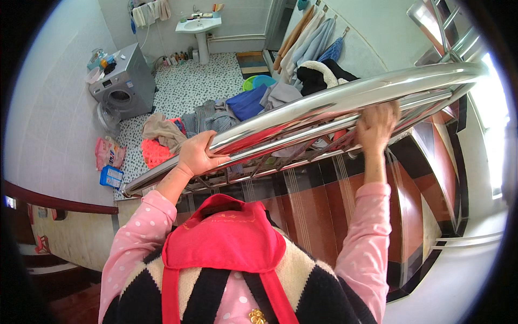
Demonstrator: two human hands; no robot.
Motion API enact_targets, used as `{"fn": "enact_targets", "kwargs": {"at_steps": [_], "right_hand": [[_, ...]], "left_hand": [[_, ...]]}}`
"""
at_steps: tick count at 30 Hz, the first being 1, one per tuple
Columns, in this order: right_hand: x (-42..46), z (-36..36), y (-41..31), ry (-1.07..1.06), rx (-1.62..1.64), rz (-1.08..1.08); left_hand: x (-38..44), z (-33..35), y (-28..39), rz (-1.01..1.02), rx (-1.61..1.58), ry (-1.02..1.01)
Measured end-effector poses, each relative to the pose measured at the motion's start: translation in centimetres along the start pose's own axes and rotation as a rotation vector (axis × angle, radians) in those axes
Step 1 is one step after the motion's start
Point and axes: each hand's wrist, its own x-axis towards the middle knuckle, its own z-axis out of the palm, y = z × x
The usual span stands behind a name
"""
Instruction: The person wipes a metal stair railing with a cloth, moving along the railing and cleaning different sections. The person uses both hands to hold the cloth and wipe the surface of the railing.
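Note:
My left hand [203, 154] grips the polished stainless steel railing [279, 117] at its left part, with the thumb along a thinner lower bar. Farther right, my right hand [377, 123] is closed around a lower bar beneath the wide top rail. The railing runs slanting across the view, its right end higher in the picture. Just beyond it lies a heap of clothes and cloths: a beige garment [162, 131], a coral knitted piece [154, 154], striped fabric [208, 116], a blue cloth [249, 102] and a black-and-white fleecy item [323, 77]. The railing hides part of the heap.
A grey front-loading washing machine [125, 83] has its door [107, 118] open. A detergent bag [109, 153] and a blue box [111, 176] stand by the left wall. Farther back are a pedestal sink [199, 26], basins [262, 81] and hanging towels [313, 42]. Brown-and-black tiles [319, 198] lie below the railing.

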Motion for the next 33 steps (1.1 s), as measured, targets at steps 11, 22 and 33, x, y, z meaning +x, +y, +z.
{"fn": "enact_targets", "kwargs": {"at_steps": [11,22,33], "right_hand": [[-0.2,3.5,1.0,0.175,0.026,0.191],[-10.3,3.3,-20.3,-0.219,0.407,-0.186],[2.5,0.0,5.8,0.213,0.082,-0.086]], "left_hand": [[0.1,-0.1,0.0,0.02,0.004,0.005],[0.0,-0.1,0.0,0.01,-0.018,0.001],[0.1,0.2,-0.1,0.006,-0.052,0.015]]}}
